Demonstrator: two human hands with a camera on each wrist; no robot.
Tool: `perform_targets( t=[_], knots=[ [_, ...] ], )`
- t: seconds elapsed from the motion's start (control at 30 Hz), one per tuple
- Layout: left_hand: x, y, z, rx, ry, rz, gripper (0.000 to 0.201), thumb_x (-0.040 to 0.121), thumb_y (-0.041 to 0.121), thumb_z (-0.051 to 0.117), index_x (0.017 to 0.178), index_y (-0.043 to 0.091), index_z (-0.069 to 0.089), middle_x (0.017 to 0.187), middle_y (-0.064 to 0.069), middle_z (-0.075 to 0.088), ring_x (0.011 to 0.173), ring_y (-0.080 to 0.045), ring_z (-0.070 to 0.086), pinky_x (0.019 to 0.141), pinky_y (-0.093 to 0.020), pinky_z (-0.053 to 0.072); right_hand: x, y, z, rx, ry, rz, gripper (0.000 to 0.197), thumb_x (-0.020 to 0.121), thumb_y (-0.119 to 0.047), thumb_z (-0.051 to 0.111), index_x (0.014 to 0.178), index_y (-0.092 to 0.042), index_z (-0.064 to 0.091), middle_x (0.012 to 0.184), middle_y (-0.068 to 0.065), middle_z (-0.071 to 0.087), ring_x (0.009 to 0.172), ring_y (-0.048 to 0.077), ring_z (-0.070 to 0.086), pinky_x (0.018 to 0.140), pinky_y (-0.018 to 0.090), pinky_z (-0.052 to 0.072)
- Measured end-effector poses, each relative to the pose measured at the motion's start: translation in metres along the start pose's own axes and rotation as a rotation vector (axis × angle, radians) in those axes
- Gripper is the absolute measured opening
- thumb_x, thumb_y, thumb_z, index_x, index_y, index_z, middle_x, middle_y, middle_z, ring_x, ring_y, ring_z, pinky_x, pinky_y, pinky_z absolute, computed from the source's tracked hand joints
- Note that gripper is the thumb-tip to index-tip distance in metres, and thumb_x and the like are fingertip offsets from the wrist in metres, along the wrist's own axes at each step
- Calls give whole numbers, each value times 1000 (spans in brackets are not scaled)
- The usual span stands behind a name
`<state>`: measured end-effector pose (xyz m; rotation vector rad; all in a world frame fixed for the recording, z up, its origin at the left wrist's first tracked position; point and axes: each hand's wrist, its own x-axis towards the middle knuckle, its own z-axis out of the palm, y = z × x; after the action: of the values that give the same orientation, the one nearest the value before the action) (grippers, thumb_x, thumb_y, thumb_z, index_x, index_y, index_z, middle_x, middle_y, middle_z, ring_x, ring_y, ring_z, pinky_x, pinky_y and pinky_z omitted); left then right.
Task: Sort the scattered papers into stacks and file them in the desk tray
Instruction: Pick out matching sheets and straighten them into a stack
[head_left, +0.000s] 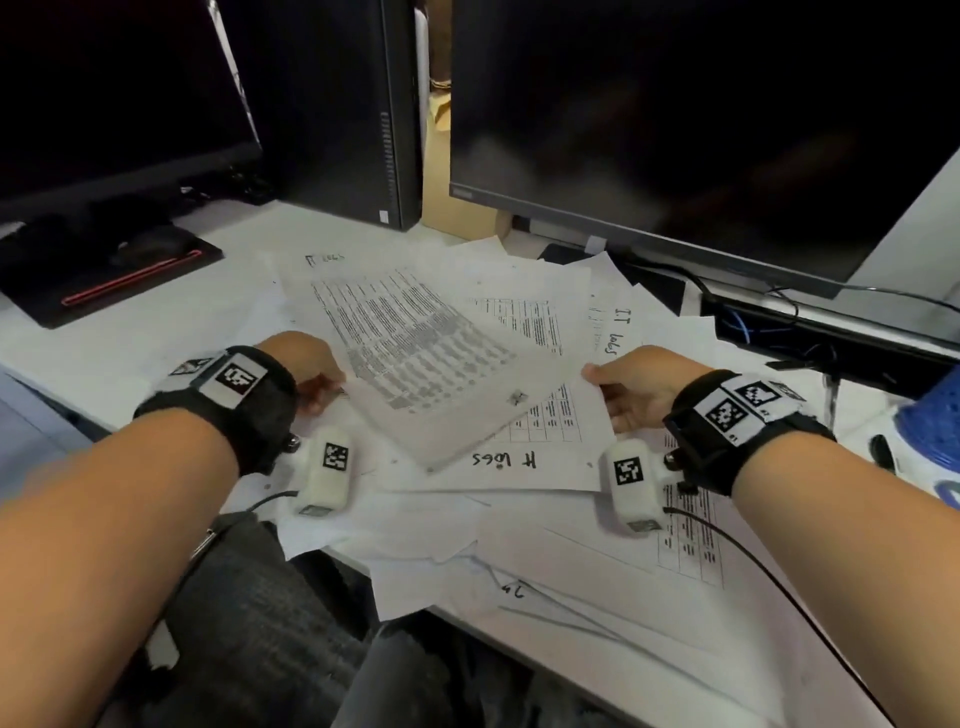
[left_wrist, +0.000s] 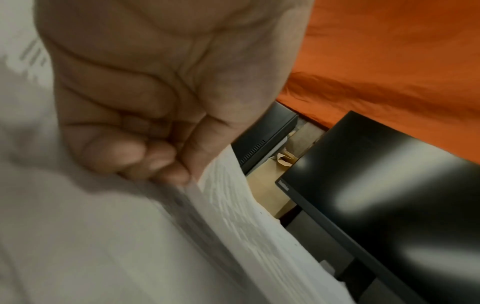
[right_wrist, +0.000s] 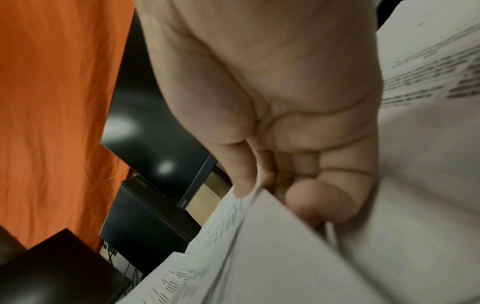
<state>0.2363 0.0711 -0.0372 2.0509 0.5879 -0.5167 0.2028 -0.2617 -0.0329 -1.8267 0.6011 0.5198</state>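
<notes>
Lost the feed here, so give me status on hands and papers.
Left hand and right hand pinch one sheaf of papers. Loose sheets still scattered underneath. Tray not seen.

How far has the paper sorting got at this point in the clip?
Early. Done: nothing visibly stacked or filed; no desk tray is in view. In hand: the left hand and right hand each pinch an edge of a small bundle of printed sheets held above the desk. Left: the loose papers spread beneath, several marked "IT logs", need stacking and filing.

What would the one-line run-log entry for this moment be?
phase: gathering | left hand: pinches sheaf | right hand: pinches sheaf | sheaf: raised over loose papers | tray: unseen
</notes>
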Motion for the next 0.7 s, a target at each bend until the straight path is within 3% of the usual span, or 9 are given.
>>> perform_targets(
  t=[0.03,0.1,0.2,0.27,0.37,0.43,0.53,0.63,0.7],
  knots=[
    [-2,0,-3,34,2,15,22,91,1,54,69,-1,53,43,-9,55,43,-22,49,50,-26,43,2,1,-1,41,-9,-7,15,98,-20,51,93,-8,56,82,9,63,69,23,60,53,32,53],
    [-10,0,-9,343,85,85,16,92,10,58,80,-1,59,69,-13,62,67,-24,56,67,-28,45,3,-1,0,115,-6,-26,22,97,-30,53,96,-9,59,82,9,67,69,25,63,58,34,53],
    [-18,4,-5,719,187,234,29,97,26,48,105,5,67,109,-8,64,97,-19,55,82,-25,40,5,-7,11,51,63,-79,35,89,-34,65,107,-3,61,94,14,73,82,31,70,72,44,57],
    [-20,4,6,724,171,270,26,93,22,52,107,4,65,112,-10,61,97,-22,53,77,-26,40,8,-10,20,-90,104,-86,40,86,-27,69,112,2,58,108,22,69,98,38,68,86,55,54],
    [-22,2,23,652,107,344,28,86,16,56,113,12,60,115,-5,58,102,-23,53,79,-28,40,7,-11,22,-157,127,-58,38,87,-19,68,112,6,55,111,26,66,102,41,65,90,54,52],
    [-25,3,32,639,31,370,24,88,19,55,111,18,59,110,-1,60,99,-21,53,77,-27,39,3,-4,12,-140,137,-63,30,90,-15,64,109,7,54,102,24,65,93,38,65,82,48,54],
    [-34,6,42,714,-18,393,25,88,18,55,112,14,60,110,-2,62,98,-21,56,75,-26,42,-4,14,-11,-84,164,-103,26,97,-26,53,102,-1,57,87,18,61,73,30,59,60,34,50],
    [-46,10,54,845,9,459,28,90,17,52,117,13,59,114,-4,62,103,-23,56,85,-30,45,-9,28,-32,-88,134,-128,45,87,-46,63,102,-3,64,94,13,71,85,30,66,81,40,54],
    [-52,14,63,896,16,529,24,92,15,50,114,11,60,107,-3,62,93,-19,55,79,-27,43,-10,33,-37,-223,103,-123,44,79,-41,73,105,-7,64,99,10,73,92,30,69,90,45,53]
  ],
)
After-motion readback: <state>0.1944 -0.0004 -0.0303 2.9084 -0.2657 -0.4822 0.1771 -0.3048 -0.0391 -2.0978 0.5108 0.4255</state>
